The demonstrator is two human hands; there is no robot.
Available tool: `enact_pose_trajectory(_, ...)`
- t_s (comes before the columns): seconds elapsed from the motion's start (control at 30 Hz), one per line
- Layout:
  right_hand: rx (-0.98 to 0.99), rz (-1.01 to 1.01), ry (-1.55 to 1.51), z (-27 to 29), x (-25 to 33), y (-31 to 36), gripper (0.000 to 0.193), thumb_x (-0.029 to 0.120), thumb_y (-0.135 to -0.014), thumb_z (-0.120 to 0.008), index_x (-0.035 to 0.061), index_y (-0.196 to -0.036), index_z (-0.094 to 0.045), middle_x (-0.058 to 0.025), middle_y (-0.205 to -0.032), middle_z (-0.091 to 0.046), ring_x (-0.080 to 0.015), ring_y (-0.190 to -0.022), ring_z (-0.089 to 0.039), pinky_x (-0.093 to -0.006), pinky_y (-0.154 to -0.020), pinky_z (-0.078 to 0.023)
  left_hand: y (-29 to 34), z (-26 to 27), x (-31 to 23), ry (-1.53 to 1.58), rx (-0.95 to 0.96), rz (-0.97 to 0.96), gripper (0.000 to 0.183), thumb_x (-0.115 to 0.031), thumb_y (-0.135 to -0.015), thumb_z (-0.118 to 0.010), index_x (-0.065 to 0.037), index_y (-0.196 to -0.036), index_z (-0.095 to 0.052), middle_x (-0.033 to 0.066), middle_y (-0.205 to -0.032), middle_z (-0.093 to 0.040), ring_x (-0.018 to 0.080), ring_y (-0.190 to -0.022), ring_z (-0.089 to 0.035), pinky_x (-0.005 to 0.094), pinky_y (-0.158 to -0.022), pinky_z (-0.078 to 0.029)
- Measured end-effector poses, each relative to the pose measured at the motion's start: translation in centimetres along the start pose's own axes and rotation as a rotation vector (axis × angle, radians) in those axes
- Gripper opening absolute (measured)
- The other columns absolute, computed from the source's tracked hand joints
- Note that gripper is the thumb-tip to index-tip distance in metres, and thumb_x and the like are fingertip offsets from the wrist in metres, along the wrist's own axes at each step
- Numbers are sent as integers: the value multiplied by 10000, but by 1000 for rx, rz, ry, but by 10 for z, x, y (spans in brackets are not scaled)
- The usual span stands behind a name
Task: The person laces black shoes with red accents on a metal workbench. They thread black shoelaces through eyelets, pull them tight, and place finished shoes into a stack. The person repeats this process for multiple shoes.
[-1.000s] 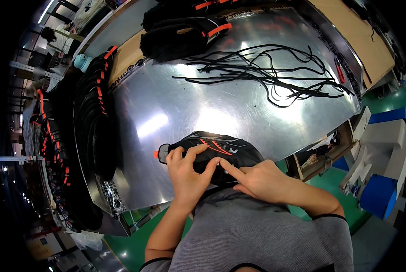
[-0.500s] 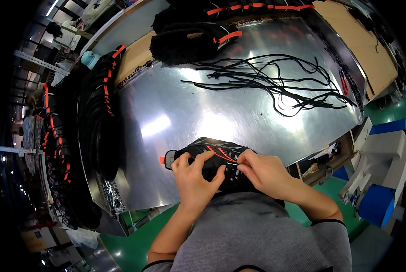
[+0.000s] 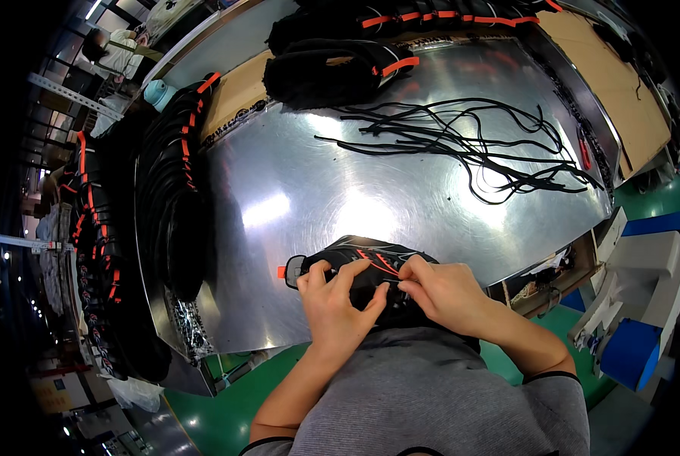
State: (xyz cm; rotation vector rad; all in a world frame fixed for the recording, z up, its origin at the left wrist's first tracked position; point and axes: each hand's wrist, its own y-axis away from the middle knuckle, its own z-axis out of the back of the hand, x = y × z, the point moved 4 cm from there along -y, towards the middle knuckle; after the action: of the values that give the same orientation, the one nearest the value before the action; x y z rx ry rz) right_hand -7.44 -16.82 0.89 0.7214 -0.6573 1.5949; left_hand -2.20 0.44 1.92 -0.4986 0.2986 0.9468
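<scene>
A black shoe upper [image 3: 346, 249] with red stripes lies sideways at the table's near edge, against my body. Its orange pull tab [image 3: 281, 272] points left. My left hand [image 3: 331, 308] holds the upper, fingers bent over its collar and tongue area and the thumb reaching toward the eyelets. Just right of that thumb, my right hand [image 3: 448, 298] is closed in a pinch at the eyelet row. A thin dark shoelace [image 3: 391, 281] seems to run from its fingertips; the fingers hide most of it.
Loose black laces [image 3: 477, 144] lie tangled on the metal tabletop [image 3: 279, 171]. Another black upper [image 3: 321, 72] rests at the back. Rows of stacked uppers [image 3: 180, 205] line the left side. Grey-and-blue equipment [image 3: 636, 281] stands at the right.
The view has shifted slightly. My left thumb has come nearer the right fingertips at the eyelets. The pale thin strip seen there earlier no longer shows clearly.
</scene>
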Motion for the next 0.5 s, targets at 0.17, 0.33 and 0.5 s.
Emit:
enact_pose_trajectory(0.17,22,13,-5,2,-3,0,195,206,-982,-601,50,-1030,-496,-108,-760,-662,-332,-666,-653,-431,-565,-479,-2,-2,-4,25,3,18,422,-233,-670,-872,-115,-1043,-711,49,-922,-648,258,-908,-512,391,-824,-386)
enact_pose_trajectory(0.33,120,-12,107,4,6,-15,261,200,-947,-643,33,-1071,-486,-145,-795,-670,-380,-699,-662,-467,-587,-497,3,4,-3,77,-2,112,384,-173,-729,-810,-100,-1086,-692,80,-868,-619,291,-865,-526,418,-778,-408)
enact_pose_trajectory(0.5,122,79,72,-27,-4,-28,316,91,-887,-624,-24,-1096,-417,-224,-827,-664,-445,-738,-647,-522,-629,-491,13,-5,-8,150,6,70,413,-38,-792,-634,-56,-1204,-621,143,-938,-621,341,-891,-524,451,-768,-391)
